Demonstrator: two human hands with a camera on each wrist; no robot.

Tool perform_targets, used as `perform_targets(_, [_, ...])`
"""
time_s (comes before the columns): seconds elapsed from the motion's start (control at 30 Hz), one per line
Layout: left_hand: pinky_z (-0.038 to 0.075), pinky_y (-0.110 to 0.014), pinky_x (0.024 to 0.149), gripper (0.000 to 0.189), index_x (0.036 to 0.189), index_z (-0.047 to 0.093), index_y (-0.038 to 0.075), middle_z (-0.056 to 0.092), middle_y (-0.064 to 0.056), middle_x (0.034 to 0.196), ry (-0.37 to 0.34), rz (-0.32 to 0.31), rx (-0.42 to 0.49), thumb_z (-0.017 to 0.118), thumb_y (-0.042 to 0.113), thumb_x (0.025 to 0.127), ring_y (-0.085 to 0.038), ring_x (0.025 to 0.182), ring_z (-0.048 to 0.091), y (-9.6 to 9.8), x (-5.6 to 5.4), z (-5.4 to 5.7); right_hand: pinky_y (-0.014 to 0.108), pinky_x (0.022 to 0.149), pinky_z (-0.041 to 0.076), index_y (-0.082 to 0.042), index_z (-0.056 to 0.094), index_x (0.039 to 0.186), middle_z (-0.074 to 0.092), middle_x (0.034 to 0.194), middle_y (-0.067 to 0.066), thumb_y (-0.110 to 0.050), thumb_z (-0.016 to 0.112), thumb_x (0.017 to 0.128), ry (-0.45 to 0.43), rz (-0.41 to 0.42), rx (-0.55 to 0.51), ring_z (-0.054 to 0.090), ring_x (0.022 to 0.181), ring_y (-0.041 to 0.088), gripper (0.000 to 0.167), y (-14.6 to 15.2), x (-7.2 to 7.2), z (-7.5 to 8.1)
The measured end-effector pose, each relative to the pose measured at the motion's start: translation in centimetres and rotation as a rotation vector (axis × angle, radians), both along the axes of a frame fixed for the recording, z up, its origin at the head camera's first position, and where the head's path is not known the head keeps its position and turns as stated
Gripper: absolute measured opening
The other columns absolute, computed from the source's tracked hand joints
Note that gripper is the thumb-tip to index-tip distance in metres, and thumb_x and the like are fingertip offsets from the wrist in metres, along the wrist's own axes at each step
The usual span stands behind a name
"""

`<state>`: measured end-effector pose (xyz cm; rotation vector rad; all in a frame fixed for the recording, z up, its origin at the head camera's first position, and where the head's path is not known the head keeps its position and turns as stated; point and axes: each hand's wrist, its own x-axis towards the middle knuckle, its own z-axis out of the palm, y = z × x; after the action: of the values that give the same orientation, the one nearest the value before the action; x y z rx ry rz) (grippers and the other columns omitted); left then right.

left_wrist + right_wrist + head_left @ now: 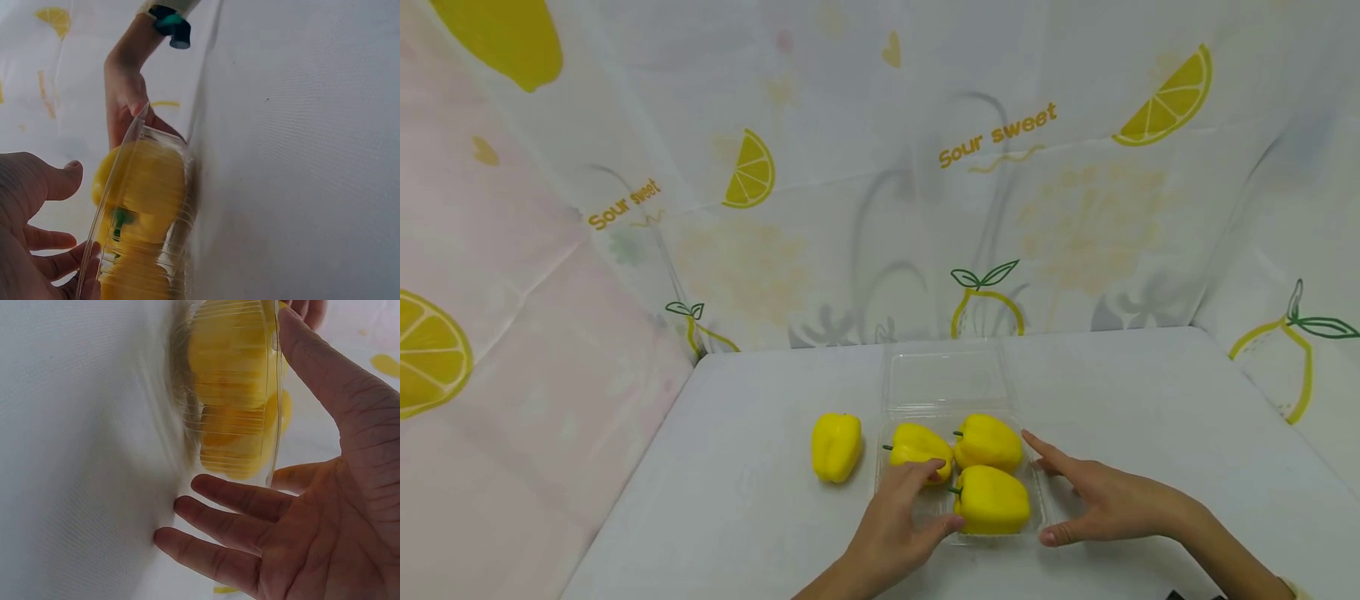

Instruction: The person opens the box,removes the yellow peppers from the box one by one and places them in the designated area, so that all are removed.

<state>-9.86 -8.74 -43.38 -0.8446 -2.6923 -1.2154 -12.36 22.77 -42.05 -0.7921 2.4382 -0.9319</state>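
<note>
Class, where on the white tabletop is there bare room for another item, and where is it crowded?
Bare tabletop lies between the loose pepper and the pink cloth, and between the right hand and the printed cloth beyond it. It is crowded at the clear container: three yellow peppers sit inside, and the left hand is over its front-left part.

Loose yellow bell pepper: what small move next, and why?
Probably reach the left hand toward the loose yellow bell pepper: it alone lies outside the open clear clamshell container, which holds three others, and that hand is nearer.
</note>
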Motion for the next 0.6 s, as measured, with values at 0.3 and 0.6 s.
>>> perform_targets(0.3, [0.048,-0.031,0.092,0.062,0.135,0.052,0.010,0.058,0.000,0.119,-0.009,-0.026,-0.040,0.069,0.048,0.088,-0.013,0.109,0.052,1.1,0.0,0.3,0.051,0.087,0.050,-0.014,0.003,0.159,0.051,0.137,0.021,-0.052,0.073,0.084,0.017,0.000,0.001,0.056,0.115,0.039,0.110,0.0,0.1,0.1])
perform_targets(0.6, [0.047,-0.020,0.080,0.067,0.138,0.047,0.009,0.056,0.005,0.119,-0.087,-0.056,-0.083,0.070,0.048,0.088,-0.006,0.093,0.051,2.0,-0.4,0.3,0.053,0.087,0.049,-0.016,0.001,0.159,0.051,0.137,0.023,-0.051,0.073,0.085,0.011,0.002,-0.008,0.056,0.116,0.041,0.109,0.1,0.1,0.0])
